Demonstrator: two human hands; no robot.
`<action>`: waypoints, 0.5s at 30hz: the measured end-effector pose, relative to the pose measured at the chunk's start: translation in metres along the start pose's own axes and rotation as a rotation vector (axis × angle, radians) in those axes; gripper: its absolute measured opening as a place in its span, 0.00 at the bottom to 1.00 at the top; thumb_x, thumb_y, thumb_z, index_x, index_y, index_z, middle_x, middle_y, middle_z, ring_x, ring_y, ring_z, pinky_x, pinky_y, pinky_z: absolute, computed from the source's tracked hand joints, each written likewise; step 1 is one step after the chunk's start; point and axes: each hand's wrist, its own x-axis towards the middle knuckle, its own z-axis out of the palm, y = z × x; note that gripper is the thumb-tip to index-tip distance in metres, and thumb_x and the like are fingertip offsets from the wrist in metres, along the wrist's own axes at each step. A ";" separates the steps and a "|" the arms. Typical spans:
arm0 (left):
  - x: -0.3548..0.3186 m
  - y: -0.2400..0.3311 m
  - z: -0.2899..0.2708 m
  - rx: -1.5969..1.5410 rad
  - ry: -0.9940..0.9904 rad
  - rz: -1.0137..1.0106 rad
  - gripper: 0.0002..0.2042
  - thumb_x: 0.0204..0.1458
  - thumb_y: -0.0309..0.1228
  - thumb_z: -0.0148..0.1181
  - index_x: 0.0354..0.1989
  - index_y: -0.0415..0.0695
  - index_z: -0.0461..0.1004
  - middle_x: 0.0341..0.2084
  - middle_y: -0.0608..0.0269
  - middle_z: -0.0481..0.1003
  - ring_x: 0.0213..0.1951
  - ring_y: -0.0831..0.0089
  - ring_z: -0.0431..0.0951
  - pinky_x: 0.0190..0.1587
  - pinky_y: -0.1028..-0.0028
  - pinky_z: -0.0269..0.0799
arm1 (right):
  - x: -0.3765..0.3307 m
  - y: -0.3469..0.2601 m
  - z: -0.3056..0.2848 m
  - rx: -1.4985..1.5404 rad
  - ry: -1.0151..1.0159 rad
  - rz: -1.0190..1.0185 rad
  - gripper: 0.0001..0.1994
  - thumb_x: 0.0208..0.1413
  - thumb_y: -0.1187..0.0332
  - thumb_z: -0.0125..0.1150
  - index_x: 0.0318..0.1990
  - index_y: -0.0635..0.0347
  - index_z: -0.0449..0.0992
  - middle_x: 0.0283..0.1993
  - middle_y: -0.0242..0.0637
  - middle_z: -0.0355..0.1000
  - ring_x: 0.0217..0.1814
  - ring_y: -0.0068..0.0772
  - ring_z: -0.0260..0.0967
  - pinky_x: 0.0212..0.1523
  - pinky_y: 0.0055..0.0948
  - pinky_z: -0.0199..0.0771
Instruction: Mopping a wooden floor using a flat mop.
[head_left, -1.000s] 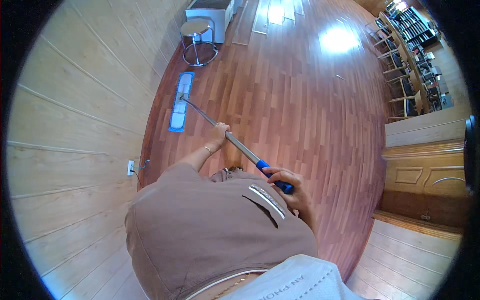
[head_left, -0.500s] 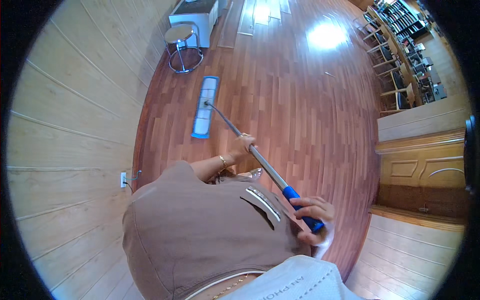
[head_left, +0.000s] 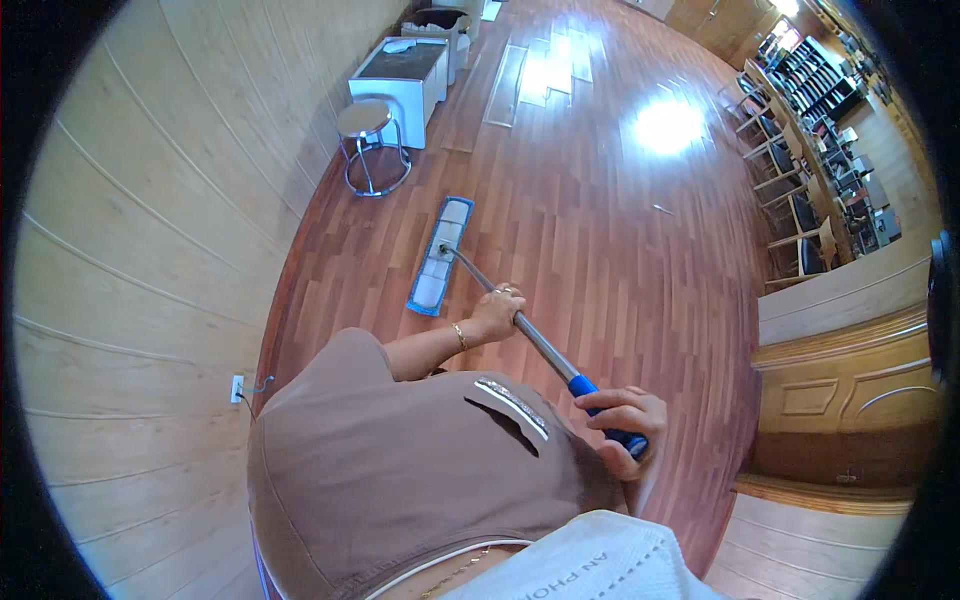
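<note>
A flat mop with a blue-edged pad (head_left: 438, 256) lies on the reddish wooden floor (head_left: 620, 230), and its grey pole (head_left: 540, 345) runs back toward me. My left hand (head_left: 497, 313) grips the pole at its middle; a bracelet shows on that wrist. My right hand (head_left: 626, 422) is closed round the blue grip at the pole's upper end. My brown top fills the lower middle of the view.
A pale panelled wall (head_left: 150, 250) runs along the left, with a wall socket (head_left: 239, 388) low down. A round metal stool (head_left: 366, 140) and a white cabinet (head_left: 398, 78) stand by it. Chairs and desks (head_left: 800, 200) line the right, near a wooden counter (head_left: 850, 370).
The mop pad has slid along the floor away from the left wall toward the room's middle, and both hands moved with the pole. The view has swung so the stool and cabinet sit nearer.
</note>
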 end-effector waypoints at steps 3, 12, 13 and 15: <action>0.014 -0.012 0.001 0.129 -0.019 -0.104 0.11 0.49 0.40 0.59 0.29 0.45 0.73 0.36 0.55 0.73 0.41 0.49 0.74 0.42 0.55 0.72 | 0.010 0.020 -0.007 0.015 0.010 -0.007 0.13 0.42 0.58 0.65 0.29 0.57 0.76 0.41 0.43 0.77 0.33 0.41 0.75 0.32 0.35 0.68; 0.073 -0.143 0.029 0.103 0.045 -0.204 0.09 0.49 0.33 0.61 0.28 0.42 0.68 0.30 0.54 0.71 0.36 0.54 0.74 0.37 0.59 0.69 | 0.074 0.085 0.016 0.113 -0.063 0.219 0.06 0.47 0.71 0.62 0.32 0.65 0.75 0.46 0.47 0.73 0.41 0.45 0.74 0.43 0.35 0.72; 0.084 -0.153 0.026 0.096 0.034 -0.190 0.09 0.49 0.33 0.61 0.28 0.42 0.68 0.30 0.54 0.71 0.36 0.54 0.74 0.37 0.59 0.69 | 0.081 0.092 0.019 0.136 -0.029 0.257 0.06 0.48 0.72 0.62 0.32 0.65 0.75 0.46 0.46 0.74 0.42 0.44 0.75 0.43 0.33 0.72; 0.108 -0.176 0.021 0.061 -0.032 -0.231 0.08 0.52 0.36 0.56 0.29 0.44 0.69 0.34 0.53 0.71 0.42 0.52 0.74 0.41 0.56 0.71 | 0.100 0.104 0.020 0.139 0.022 0.282 0.05 0.50 0.73 0.60 0.32 0.66 0.75 0.46 0.46 0.74 0.42 0.41 0.74 0.42 0.32 0.72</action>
